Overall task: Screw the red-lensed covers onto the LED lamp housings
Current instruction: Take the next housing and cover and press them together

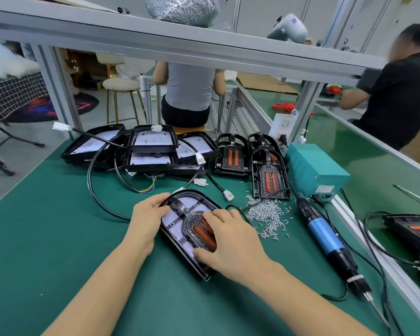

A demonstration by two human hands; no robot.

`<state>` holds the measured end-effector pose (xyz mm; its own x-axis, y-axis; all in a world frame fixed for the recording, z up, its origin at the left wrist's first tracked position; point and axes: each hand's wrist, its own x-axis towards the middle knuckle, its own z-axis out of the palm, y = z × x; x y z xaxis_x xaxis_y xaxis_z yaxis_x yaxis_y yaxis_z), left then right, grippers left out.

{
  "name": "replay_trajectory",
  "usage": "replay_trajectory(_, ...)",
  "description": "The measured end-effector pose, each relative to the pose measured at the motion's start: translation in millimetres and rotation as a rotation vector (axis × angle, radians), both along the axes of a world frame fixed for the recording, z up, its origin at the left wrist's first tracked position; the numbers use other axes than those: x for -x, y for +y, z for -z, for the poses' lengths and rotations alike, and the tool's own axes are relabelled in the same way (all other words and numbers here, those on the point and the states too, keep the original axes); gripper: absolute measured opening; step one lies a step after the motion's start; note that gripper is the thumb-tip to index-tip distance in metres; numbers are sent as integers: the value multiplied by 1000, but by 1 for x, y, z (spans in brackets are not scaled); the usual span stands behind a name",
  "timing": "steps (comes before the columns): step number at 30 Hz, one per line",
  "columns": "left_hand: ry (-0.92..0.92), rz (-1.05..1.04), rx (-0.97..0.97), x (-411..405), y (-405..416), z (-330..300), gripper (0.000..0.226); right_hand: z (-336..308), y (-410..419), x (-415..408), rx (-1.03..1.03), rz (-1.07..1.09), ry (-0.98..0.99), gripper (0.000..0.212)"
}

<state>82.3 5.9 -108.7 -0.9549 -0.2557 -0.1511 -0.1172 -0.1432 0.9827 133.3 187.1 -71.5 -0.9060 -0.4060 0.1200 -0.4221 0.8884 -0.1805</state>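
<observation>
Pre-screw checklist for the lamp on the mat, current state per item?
1. Red-lensed cover sits on housing: ok.
2. Cover fully seated: cannot tell.
3. Left hand steadies the housing edge: ok.
4. Right hand free for a tool: not ok, it presses on the cover.
5. Loose screws beside the housing: ok.
6. Electric screwdriver lying on the mat: ok.

Bright, even overhead light floods the bench; only faint, soft shadows sit under the right hand [230, 241] and left hand [147, 220]. Wide-angle bending curves the frame rail [180, 48] above. Distant figures look soft, slightly blurred.
</observation>
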Motion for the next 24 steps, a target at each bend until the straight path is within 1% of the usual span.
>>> replay_trajectory(1,15,-2,53,0,0,0,47,-1,3,-1,58,-19,-7,65)
replay_trajectory(3,47,9,179,-2,0,-1,56,-6,15,-2,216,-24,6,55)
replay_trajectory(5,58,24,331,-3,1,-2,64,-10,37,1,315,57,35,44)
replay_trajectory(6,60,23,401,-4,1,-3,65,-12,52,5,317,130,49,43)
replay_trajectory(8,55,3,505,-4,3,-7,56,-14,86,14,240,320,48,45)
replay_trajectory(9,45,-12,566,-3,4,-9,46,-14,104,19,185,419,37,45)
replay_trajectory(11,64,-51,741,-1,8,-15,37,-12,138,27,96,586,10,37)
replay_trajectory(13,183,-59,868,-1,21,-26,31,-9,163,30,15,705,-52,31)
replay_trajectory(14,259,-42,897,-1,31,-34,28,-6,171,30,-42,746,-90,33)
replay_trajectory(17,409,118,954,4,68,-59,16,4,183,30,-157,795,-198,41)
replay_trajectory(20,417,416,1037,13,106,-72,13,8,184,32,-162,810,-265,42)
replay_trajectory(22,384,586,1211,19,131,-71,18,9,185,33,-120,821,-271,41)
replay_trajectory(24,328,677,1396,24,149,-63,20,10,185,33,-64,833,-278,40)
